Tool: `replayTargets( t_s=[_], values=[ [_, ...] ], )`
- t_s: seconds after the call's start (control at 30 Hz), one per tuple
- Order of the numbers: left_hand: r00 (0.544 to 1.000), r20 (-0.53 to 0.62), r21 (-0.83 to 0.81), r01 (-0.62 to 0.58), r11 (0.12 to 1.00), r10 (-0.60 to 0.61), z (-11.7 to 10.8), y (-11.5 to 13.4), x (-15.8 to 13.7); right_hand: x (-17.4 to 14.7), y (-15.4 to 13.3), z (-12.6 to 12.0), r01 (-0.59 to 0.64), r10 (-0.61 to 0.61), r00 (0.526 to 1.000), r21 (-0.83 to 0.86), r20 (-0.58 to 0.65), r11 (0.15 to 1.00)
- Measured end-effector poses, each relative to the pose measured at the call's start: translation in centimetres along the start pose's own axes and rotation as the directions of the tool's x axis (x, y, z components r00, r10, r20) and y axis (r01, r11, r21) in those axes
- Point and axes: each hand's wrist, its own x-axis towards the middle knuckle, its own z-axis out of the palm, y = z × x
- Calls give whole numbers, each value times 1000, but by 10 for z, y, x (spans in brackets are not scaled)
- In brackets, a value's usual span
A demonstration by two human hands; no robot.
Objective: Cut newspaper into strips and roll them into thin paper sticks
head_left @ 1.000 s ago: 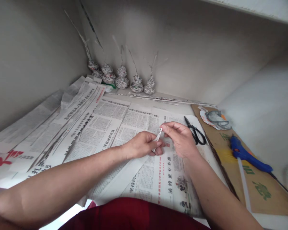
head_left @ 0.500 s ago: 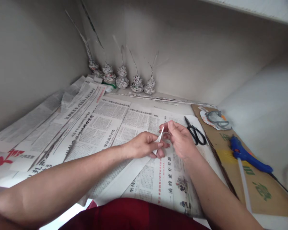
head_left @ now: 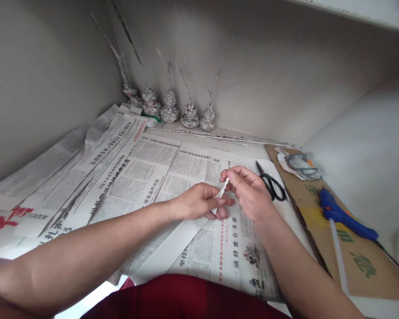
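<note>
Between my hands is a paper strip (head_left: 186,238), its upper end rolled into a thin white twist and its flat tail trailing down toward my lap. My left hand (head_left: 201,201) pinches the strip just below the twisted part. With thumb and fingertips, my right hand (head_left: 251,188) grips the tip of the twist. Both hands hover over printed newspaper sheets (head_left: 199,168) spread on the table. Black-handled scissors (head_left: 271,182) lie just beyond my right hand.
Several woven paper gourd shapes (head_left: 169,107) stand along the back wall, with thin paper rods (head_left: 219,136) before them. Newspaper strips (head_left: 69,150) are piled at left. On the right, cardboard (head_left: 355,266) carries a blue glue gun (head_left: 346,217) and a grey wire coil (head_left: 301,164).
My right fingers have closed onto the tip of the twist, where before they were spread beside it. My left hand has hardly moved.
</note>
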Motion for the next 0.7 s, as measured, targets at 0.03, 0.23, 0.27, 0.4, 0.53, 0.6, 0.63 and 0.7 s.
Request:
replayTargets(
  t_s=[0.03,0.23,0.27,0.4,0.53,0.6,0.63,0.7],
  values=[
    [1000,6,-5,1,1000,-1,0,0,0,0,0,-1,-33,32,999,38,20,999],
    [999,15,-39,-45,998,46,-2,0,2,0,3,1,-202,183,959,67,217,977],
    [999,17,-40,-47,998,48,-2,-1,2,0,4,3,-198,180,963,70,200,978],
    [999,16,-30,-43,999,43,-1,-1,2,0,5,5,-159,152,986,103,74,982],
    [999,15,-41,-40,998,41,-1,-2,3,0,3,2,-216,194,961,94,197,972],
    [999,7,-42,-46,998,46,-1,-3,3,0,3,1,-237,215,939,52,267,970],
    [999,1,-40,-50,998,50,-1,-3,4,0,3,1,-237,216,938,45,273,971],
    [998,-3,-32,-55,998,55,-1,-5,4,0,4,2,-222,202,952,61,230,973]
  ],
)
